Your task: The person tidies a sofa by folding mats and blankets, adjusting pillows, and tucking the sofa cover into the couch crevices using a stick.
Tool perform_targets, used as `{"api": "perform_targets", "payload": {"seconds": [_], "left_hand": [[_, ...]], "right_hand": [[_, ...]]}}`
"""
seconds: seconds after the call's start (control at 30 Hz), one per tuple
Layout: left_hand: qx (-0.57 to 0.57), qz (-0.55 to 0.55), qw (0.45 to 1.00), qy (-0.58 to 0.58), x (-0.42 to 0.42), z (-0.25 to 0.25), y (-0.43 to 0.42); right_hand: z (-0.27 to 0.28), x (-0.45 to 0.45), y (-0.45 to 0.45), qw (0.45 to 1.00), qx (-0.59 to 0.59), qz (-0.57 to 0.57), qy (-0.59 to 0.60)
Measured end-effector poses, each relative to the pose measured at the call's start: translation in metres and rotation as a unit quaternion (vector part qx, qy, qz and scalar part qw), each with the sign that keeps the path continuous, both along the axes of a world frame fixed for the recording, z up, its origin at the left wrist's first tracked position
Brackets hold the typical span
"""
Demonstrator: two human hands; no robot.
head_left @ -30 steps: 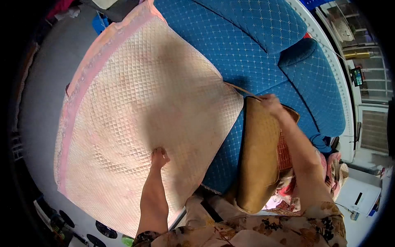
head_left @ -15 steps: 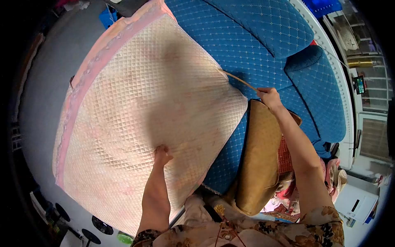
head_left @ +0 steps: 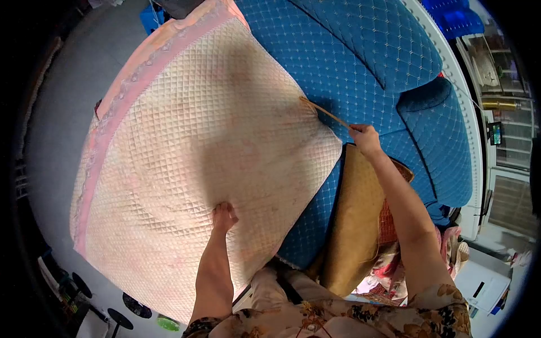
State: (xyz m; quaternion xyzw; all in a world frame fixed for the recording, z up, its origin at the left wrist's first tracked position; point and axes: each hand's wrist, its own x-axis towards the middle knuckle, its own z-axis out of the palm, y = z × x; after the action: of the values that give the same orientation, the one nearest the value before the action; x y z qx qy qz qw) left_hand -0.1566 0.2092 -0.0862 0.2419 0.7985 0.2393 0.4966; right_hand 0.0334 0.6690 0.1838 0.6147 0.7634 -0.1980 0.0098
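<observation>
Left arm (head_left: 213, 273) is out over the quilt (head_left: 169, 129), left hand (head_left: 225, 216) kinda curled up on it; right arm (head_left: 408, 208) is stretched too, right hand (head_left: 366, 139) clenched just past the quilt's edge.

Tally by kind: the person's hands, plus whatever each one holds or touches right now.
Hands: 2 (left hand, right hand)
Thin stick, in the right hand: 1
Quilted cover, under the left hand: 1
Total: 4

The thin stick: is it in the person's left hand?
No, the right hand grips the thin stick, while the left hand is on the pale quilted cover.
</observation>
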Motion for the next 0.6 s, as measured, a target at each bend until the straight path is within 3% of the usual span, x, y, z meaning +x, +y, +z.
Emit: {"api": "perform_targets", "payload": {"seconds": [0.03,0.1,0.17,0.23,0.3,0.37,0.47,0.6], "left_hand": [[0.035,0.113,0.988,-0.101,0.006,-0.045,-0.016],[0.03,0.112,0.988,-0.1,0.005,-0.042,-0.016],[-0.048,-0.117,0.987,0.101,-0.003,0.042,0.014],[-0.036,-0.114,0.987,0.108,-0.004,0.034,0.01],[-0.051,-0.111,0.987,0.107,0.001,0.026,0.005],[-0.086,-0.12,0.983,0.108,-0.001,0.016,0.005],[-0.074,-0.129,0.981,0.127,0.001,0.002,0.0],[-0.086,-0.135,0.982,0.104,-0.009,0.016,0.009]], "right_hand": [[0.008,-0.006,0.004,1.0,-0.022,0.006,-0.003],[0.028,-0.026,0.021,0.998,-0.067,0.018,-0.01],[0.027,-0.037,0.059,0.989,-0.147,-0.022,0.025],[0.039,-0.063,0.062,0.977,-0.201,-0.064,0.012],[-0.043,-0.032,0.113,0.974,-0.117,0.177,-0.073],[-0.077,-0.027,0.13,0.944,-0.051,0.308,-0.109],[-0.073,-0.029,0.118,0.939,-0.033,0.327,-0.101],[-0.039,-0.011,0.092,0.961,-0.065,0.266,-0.038]]}}
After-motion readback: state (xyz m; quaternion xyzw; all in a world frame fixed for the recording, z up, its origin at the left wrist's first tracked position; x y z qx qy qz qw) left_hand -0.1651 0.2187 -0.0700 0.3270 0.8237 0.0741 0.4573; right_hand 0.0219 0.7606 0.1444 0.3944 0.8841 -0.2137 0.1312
